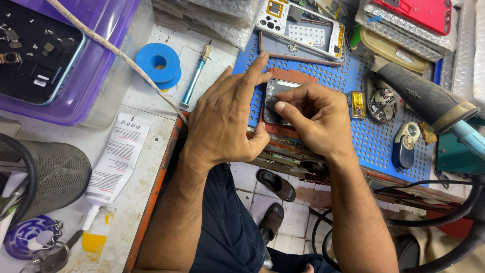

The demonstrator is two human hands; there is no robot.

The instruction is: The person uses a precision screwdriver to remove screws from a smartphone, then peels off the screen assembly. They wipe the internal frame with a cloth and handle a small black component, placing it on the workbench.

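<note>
one head-worn view looks steeply down, close over the blue mat (384, 146) at the bench edge.

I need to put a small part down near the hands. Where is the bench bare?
Bare: the white top between blue spool and glue tube; the blue mat right of right hand. Crowded: mat's far edge.

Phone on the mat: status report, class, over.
Left hand steadies phone on blue mat. Right hand presses thumb on its back. Nothing in the way.
</note>
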